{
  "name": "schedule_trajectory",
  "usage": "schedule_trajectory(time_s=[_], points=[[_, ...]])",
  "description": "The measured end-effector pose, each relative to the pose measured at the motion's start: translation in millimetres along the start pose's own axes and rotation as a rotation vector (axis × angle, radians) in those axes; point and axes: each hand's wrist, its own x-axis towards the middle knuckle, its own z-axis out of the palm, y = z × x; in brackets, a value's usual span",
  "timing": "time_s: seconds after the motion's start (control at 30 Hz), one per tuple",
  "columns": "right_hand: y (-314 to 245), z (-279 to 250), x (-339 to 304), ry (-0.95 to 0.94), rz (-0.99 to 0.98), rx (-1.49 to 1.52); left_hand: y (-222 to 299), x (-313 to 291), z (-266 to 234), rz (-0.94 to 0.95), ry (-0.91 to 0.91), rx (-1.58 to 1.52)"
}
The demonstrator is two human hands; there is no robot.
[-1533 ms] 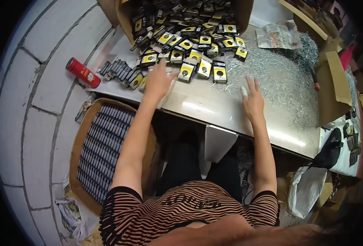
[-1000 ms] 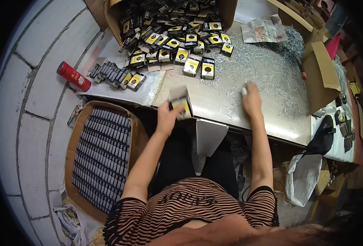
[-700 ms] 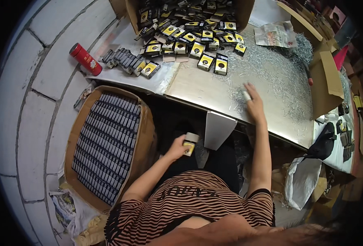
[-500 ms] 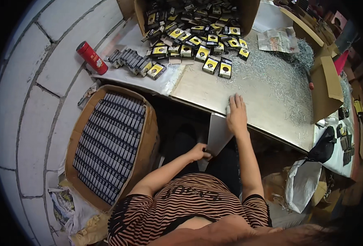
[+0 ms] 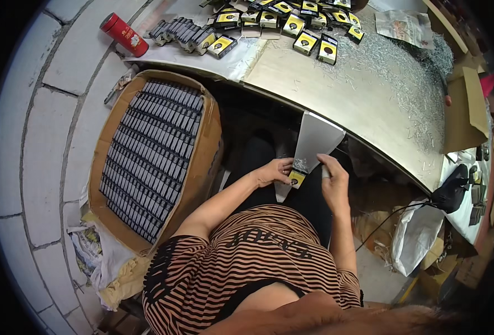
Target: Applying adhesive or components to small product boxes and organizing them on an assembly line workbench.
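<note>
A grey metal tray (image 5: 317,137) juts from the table edge down toward my lap. Small metal pins or nails (image 5: 301,164) lie heaped at its lower end. Right below them is a small yellow-and-black box (image 5: 296,178), gripped along its left side by my left hand (image 5: 275,171). My right hand (image 5: 335,181) is at the tray's right edge, thumb and fingers parted, nothing visible in it. Whether its fingertips touch the tray I cannot tell.
Many similar boxes (image 5: 304,42) lie across the far table (image 5: 291,72), with scattered metal pins (image 5: 403,106) to the right. A cardboard carton (image 5: 213,125) packed with boxes stands at left, below a red flask (image 5: 125,36). A white sack (image 5: 417,237) hangs at right.
My right hand has come back from the tabletop to beside the tray. Pins now show at the tray's lower end, and the small box in my left hand has come into view.
</note>
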Motion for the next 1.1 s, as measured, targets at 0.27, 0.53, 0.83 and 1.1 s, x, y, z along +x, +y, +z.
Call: schedule_trajectory(time_s=[0.27, 0.53, 0.83, 1.1], points=[[12.1, 45.9, -23.8, -0.315, 0.163, -0.218, -33.4, -4.7, -4.2, -0.179, 0.180, 0.376], [13.0, 30.7, -32.9, -0.240, 0.184, -0.109, -15.0, -34.8, 15.4, 0.013, 0.269, 0.289], [-45.8, 17.2, -11.3, -0.181, 0.037, 0.196, 45.7, -61.6, 90.3, 0.837, 0.470, 1.165], [-8.7, -21.4, 26.6, 0.054, -0.161, -0.209, 66.6, -47.0, 88.7, 0.740, 0.546, 1.089]])
